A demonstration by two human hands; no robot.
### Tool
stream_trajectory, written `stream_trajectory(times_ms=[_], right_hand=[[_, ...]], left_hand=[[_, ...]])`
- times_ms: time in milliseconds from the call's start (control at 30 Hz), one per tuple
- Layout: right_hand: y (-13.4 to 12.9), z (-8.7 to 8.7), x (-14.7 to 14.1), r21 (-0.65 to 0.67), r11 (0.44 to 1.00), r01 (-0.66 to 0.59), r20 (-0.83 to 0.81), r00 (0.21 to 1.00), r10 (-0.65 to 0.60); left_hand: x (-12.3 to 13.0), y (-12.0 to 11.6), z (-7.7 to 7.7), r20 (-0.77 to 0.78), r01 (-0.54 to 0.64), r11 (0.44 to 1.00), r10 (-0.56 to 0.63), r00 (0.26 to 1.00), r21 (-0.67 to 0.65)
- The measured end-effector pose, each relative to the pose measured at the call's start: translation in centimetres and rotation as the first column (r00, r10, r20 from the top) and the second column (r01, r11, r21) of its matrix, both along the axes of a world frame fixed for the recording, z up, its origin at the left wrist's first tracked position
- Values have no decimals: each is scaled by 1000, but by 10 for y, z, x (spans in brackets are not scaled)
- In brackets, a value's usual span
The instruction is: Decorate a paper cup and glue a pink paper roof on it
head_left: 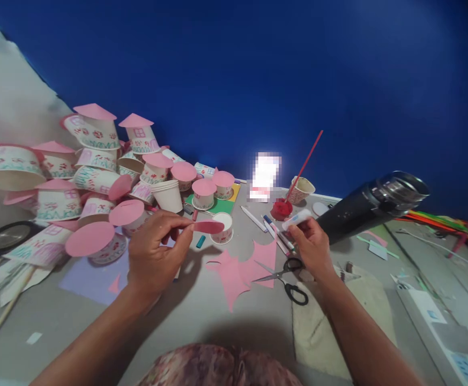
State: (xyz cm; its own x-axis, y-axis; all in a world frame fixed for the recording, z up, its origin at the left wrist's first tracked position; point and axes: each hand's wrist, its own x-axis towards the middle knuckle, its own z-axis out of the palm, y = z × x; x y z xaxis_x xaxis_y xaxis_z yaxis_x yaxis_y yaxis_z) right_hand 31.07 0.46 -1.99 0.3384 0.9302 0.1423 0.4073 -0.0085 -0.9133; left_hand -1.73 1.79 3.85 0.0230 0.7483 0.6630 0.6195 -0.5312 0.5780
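Note:
My left hand (159, 246) pinches a small pink paper cone (209, 227) by its edge, seen nearly side-on. In my right hand (310, 244) is a white tube (297, 219) with a bluish label, perhaps glue; its kind is not certain. A decorated paper cup (222, 236) with a white top stands on the table just beyond the pink cone. Below it lie pink paper scraps (234, 273), with black-handled scissors (280, 276) partly over them, left of my right wrist. A teal marker cap (201, 241) rests beside the cup.
Many decorated cups with pink roofs (95, 126) are heaped at the left. A stack of plain cups (166, 195) stands nearby. Markers (253, 219), a red pot (281, 209) with a stick and a leaning black flask (372, 203) are right of centre. A blue wall (234, 80) rises behind.

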Motion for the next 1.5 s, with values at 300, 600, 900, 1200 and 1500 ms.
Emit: stream_trajectory(times_ms=[300, 600, 900, 1200, 1500], right_hand=[[18, -10, 17, -56, 989, 139, 340, 934, -112], [16, -12, 15, -73, 992, 99, 490, 870, -50], [-23, 57, -51, -163, 924, -345, -222, 926, 307], [0, 59, -106, -184, 753, -632, -918, 384, 98], [19, 51, -107, -195, 809, -555, -865, 486, 124]], left_hand=[[2, 9, -1, -37, -40, 999, 41, 998, 10], [12, 19, -6, -27, -62, 996, 64, 998, 58], [18, 16, -12, 23, -27, 971, 22, 999, 237], [20, 7, -20, 2, 68, 967, -71, 997, 245], [21, 14, -30, -19, 102, 964, -100, 995, 245]])
